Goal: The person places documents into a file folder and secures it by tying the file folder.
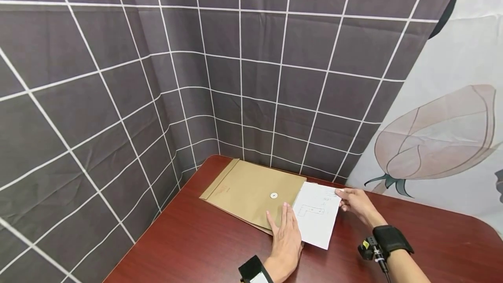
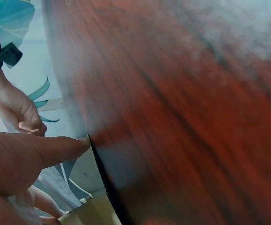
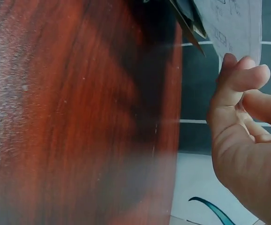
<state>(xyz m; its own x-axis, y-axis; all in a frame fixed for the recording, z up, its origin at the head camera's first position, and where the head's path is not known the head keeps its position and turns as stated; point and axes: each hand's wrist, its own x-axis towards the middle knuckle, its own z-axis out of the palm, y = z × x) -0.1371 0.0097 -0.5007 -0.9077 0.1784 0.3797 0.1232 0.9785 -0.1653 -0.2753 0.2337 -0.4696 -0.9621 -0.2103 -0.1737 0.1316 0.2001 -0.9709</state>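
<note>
A brown paper envelope (image 1: 251,187) with a white round button lies flat on the table. My left hand (image 1: 284,241) holds its right end, long fingers laid over the top; in the left wrist view the thumb (image 2: 65,149) meets an edge there. White sheets of paper (image 1: 316,213) with a line drawing and handwriting overlap that end of the envelope. At the sheets' upper right corner, my right hand (image 1: 355,202) pinches them between thumb and fingers. The right wrist view shows the paper (image 3: 233,28) raised off the table in that grip.
The reddish-brown wooden table (image 1: 188,235) has a rounded far left corner. Behind it hangs a dark grey cloth (image 1: 259,82) with white grid lines, joined on the right by a white cloth (image 1: 463,56) with a printed flower. Each wrist wears a black strap with a camera.
</note>
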